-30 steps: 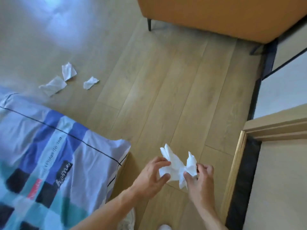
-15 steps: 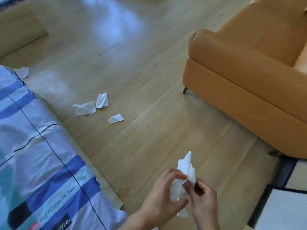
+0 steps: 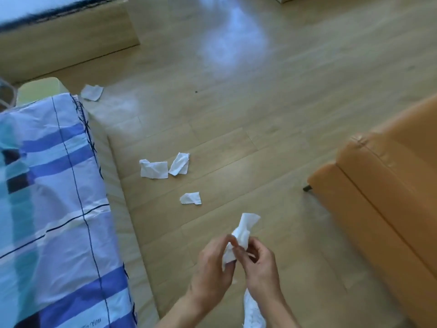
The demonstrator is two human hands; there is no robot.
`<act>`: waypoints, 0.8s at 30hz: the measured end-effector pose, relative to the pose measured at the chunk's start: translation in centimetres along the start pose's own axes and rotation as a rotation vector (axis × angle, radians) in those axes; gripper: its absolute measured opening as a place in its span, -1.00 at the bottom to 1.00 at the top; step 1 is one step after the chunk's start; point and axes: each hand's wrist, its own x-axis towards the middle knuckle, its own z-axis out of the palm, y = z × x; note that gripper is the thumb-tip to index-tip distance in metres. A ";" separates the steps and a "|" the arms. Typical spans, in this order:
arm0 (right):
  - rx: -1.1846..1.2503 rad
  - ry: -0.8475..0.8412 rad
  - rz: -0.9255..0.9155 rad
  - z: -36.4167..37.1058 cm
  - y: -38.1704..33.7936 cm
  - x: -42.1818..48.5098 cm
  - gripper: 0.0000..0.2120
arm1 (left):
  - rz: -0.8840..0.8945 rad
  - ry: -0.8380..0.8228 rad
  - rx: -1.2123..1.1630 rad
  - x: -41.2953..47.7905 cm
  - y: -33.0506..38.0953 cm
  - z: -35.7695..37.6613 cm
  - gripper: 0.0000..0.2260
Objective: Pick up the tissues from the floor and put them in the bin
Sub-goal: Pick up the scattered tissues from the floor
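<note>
From the head camera, both hands hold one crumpled tissue [image 3: 242, 235] above the wooden floor [image 3: 236, 114]: the left hand [image 3: 212, 271] wraps its lower part, and the right hand [image 3: 261, 266] pinches it from the other side. Beyond the held tissue, closer to the bed [image 3: 54, 197], lie a small tissue scrap [image 3: 190, 198], a tissue pair [image 3: 164, 167] and a far tissue [image 3: 92, 92] by the bed's corner. No bin is clearly visible. Packing the wad into one palm would free the other hand for the scraps. Between the bed and the orange sofa [image 3: 383, 185] the floor is open.
</note>
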 end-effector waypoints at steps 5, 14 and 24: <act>-0.109 -0.144 -0.034 5.0 -4.6 9.7 -0.92 | -0.065 0.179 0.007 8.8 -2.7 -4.7 -0.75; -0.207 -0.297 -0.005 20.8 -8.9 24.7 -0.86 | -0.196 0.349 -0.037 21.7 -14.1 -15.5 -0.69; -0.804 -0.236 0.302 27.6 -0.6 38.6 -0.66 | -0.443 0.303 0.022 32.8 -32.6 -22.7 -0.77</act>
